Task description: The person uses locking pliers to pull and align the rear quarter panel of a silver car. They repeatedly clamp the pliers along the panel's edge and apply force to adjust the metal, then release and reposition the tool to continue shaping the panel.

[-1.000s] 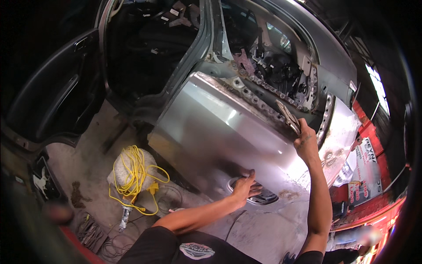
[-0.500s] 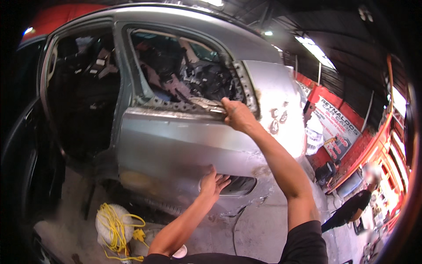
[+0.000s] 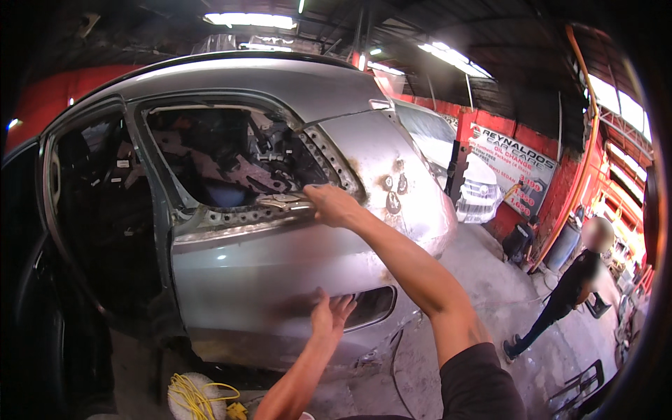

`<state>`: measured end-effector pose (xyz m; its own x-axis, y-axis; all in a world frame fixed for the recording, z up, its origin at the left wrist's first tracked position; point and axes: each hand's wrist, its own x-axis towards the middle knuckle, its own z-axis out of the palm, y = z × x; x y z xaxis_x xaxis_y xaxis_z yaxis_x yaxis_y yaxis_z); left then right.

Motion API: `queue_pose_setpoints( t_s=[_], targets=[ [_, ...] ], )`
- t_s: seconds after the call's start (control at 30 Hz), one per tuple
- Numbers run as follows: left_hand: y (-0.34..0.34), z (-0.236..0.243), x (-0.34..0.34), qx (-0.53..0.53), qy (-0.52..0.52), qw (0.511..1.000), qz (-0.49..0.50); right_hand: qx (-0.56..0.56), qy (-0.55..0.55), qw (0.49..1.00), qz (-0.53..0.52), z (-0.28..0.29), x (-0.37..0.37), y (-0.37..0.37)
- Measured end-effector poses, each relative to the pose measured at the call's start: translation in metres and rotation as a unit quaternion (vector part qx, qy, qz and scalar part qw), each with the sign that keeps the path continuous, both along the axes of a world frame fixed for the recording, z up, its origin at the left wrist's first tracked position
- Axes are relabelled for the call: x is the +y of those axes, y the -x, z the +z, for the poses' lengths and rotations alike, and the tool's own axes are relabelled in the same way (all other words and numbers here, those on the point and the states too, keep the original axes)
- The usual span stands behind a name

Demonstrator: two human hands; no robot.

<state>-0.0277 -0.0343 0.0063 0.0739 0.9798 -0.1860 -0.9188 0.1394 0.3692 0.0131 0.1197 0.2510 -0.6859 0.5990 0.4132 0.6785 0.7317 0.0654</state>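
Observation:
A stripped silver car body [image 3: 245, 280] fills the middle of the view, with its rear window opening bare. My right hand [image 3: 332, 204] reaches forward and is closed on a flat metal clamp tool [image 3: 283, 201] that lies along the window sill. My left hand [image 3: 329, 311] rests flat on the lower rear panel, fingers spread, just left of the dark wheel-arch opening [image 3: 371, 306]. Both forearms come up from the lower edge.
A coil of yellow cord [image 3: 199, 395] lies on a white bag on the floor below the panel. The dark front door [image 3: 28, 280] stands open at left. A white car [image 3: 448, 154] is parked behind, and a person [image 3: 574, 287] stands at right near a dark bin [image 3: 518, 241].
The view has swung upward from the floor to the car's side and the roof. Both hands have kept their places, the right at the sill and the left on the lower panel.

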Motion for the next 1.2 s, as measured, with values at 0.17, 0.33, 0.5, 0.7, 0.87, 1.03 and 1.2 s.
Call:
queue_pose_setpoints(
  t_s=[0.17, 0.33, 0.5, 0.7, 0.87, 1.03, 1.2],
  targets=[
    [-0.004, -0.001, 0.010, -0.013, 0.015, 1.000, 0.014, 0.005, 0.008, 1.000, -0.013, 0.001, 0.004, 0.001],
    [0.002, 0.000, 0.015, -0.024, 0.017, 0.999, 0.029, 0.007, -0.021, 1.000, -0.003, -0.001, 0.005, 0.006],
    [0.004, -0.005, 0.023, -0.030, 0.044, 0.998, 0.044, 0.007, -0.018, 1.000, 0.009, 0.002, -0.002, 0.011],
    [-0.009, -0.017, 0.022, -0.054, 0.045, 0.997, 0.028, -0.015, -0.121, 0.992, 0.041, -0.014, -0.009, 0.006],
    [-0.006, -0.019, 0.022, -0.061, 0.006, 0.997, 0.042, -0.039, -0.149, 0.986, 0.064, -0.015, -0.027, 0.030],
    [-0.002, -0.020, 0.036, -0.076, 0.037, 0.995, 0.054, -0.014, -0.218, 0.973, 0.069, -0.028, -0.029, 0.045],
    [0.001, -0.029, 0.047, -0.084, 0.017, 0.995, 0.058, 0.020, -0.241, 0.964, 0.109, -0.028, -0.023, 0.052]
  ],
)
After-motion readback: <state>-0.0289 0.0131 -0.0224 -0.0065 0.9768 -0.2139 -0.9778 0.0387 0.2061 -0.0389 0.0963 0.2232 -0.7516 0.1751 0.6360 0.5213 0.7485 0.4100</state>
